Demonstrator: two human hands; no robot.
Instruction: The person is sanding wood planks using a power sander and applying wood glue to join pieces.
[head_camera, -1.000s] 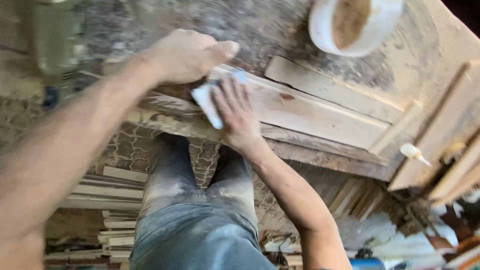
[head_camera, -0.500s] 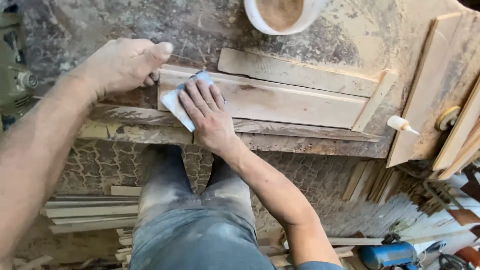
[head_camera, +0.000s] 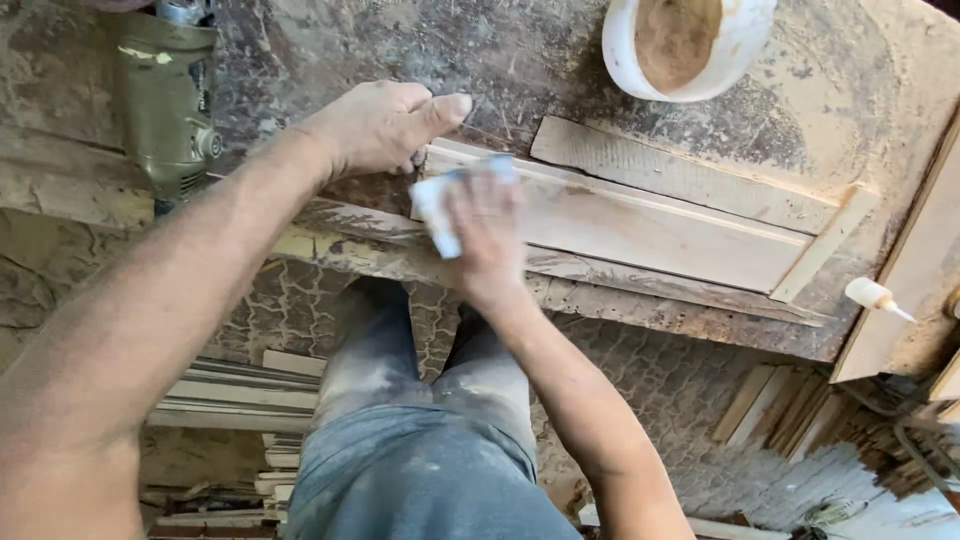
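The right hand (head_camera: 487, 232) lies flat, fingers spread and blurred, pressing a pale sheet of sandpaper (head_camera: 436, 215) onto the left end of a long wooden board (head_camera: 660, 232) on the dusty workbench (head_camera: 350, 50). The left hand (head_camera: 385, 125) is loosely curled, thumb stretched right, its fingers apparently bracing the board's far left corner. A white tub (head_camera: 680, 45) of brown powder stands farther off.

Round white plastic tub (head_camera: 688, 48), top edge of workbench, far side of plank, open, filled w/ tan sawdust-like powder. Small white squeeze bottle (head_camera: 872, 295) w/ pointed nozzle, lying at right. No labels, signs, screens visible.
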